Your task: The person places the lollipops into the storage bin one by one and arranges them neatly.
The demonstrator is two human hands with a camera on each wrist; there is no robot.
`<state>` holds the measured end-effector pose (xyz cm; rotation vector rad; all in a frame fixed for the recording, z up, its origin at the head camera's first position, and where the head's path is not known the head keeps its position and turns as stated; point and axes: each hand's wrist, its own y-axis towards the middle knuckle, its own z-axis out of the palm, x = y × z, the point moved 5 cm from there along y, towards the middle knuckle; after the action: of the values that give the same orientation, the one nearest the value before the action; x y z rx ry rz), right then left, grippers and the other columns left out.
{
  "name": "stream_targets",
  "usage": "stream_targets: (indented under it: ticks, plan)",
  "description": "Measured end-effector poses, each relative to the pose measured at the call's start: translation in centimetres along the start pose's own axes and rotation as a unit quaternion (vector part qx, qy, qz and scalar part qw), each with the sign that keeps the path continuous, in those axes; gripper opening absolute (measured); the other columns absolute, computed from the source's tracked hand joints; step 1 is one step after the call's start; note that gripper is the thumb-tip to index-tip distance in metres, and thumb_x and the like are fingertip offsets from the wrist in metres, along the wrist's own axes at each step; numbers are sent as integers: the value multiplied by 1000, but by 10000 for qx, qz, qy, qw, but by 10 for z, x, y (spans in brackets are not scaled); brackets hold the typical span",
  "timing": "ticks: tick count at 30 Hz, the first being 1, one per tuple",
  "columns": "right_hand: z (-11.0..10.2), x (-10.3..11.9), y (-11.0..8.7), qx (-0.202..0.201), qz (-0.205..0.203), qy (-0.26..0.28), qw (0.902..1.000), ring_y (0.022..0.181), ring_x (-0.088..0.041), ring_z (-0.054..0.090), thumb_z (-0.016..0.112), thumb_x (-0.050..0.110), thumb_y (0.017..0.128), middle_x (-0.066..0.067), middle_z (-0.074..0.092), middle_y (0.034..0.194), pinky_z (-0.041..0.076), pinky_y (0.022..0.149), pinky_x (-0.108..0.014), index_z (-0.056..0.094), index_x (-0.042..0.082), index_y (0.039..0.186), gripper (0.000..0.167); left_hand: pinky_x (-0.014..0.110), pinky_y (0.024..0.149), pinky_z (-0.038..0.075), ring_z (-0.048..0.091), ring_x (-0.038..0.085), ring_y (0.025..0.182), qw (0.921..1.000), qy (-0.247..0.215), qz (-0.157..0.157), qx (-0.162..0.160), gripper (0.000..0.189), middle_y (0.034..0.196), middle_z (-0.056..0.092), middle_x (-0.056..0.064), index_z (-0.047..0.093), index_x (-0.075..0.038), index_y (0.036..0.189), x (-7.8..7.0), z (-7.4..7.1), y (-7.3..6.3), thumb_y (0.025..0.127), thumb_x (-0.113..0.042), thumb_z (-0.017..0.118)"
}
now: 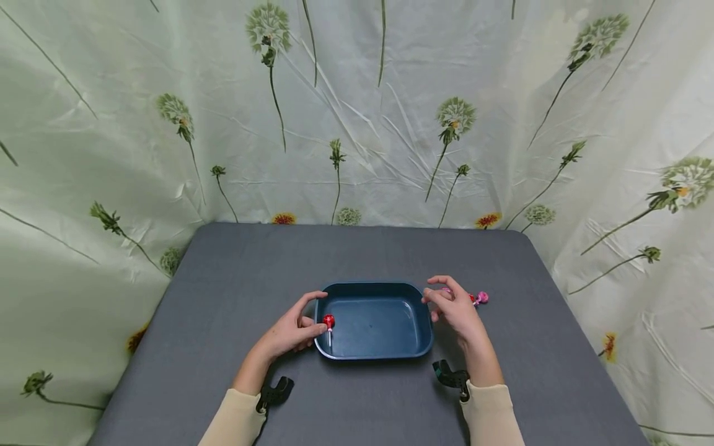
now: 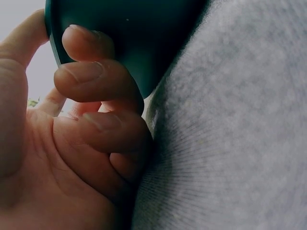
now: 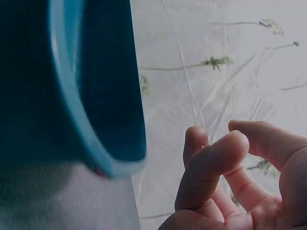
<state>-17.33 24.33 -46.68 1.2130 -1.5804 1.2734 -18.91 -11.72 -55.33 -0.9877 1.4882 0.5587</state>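
Observation:
A dark blue plastic tray (image 1: 370, 357) sits on the grey table. Inside it, by the left wall, lies a red-wrapped lollipop (image 1: 328, 321) with a white stick. My left hand (image 1: 289, 329) holds the tray's left side, thumb over the rim and index finger at the far left corner. Bent fingers (image 2: 103, 129) lie against the outer wall in the left wrist view. By the right rim hovers my right hand (image 1: 454, 308), its fingers loosely bent with nothing seen between them; a gap separates it from the tray in the right wrist view. Pink and red lollipops (image 1: 482, 298) lie behind it, partly hidden.
The grey cloth-covered table (image 1: 268, 260) reaches back to a hanging white curtain (image 1: 357, 111) printed with dandelions. Black wrist mounts (image 1: 276, 393) stick out inward from both beige sleeves (image 1: 491, 412).

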Motion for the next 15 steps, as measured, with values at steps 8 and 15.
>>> stream_targets:
  ticks: [8,15]
  plan:
    - [-20,-7,-2,-166,130,24,9998,56,-10,56,65,27,107,11,73,85,39,60,-27,50,14,138,37,28,52,43,50,14,55,10000,-2,-87,-4,71,70,60,3,32,-32,160,1,1,-1,102,-31,72]
    - [-41,-13,-1,-484,184,-43,9986,53,-9,55,63,26,108,14,71,81,41,57,-26,48,11,143,41,28,53,45,51,14,55,10000,27,-62,-15,70,69,59,3,33,-31,160,-1,1,-1,102,-30,72]
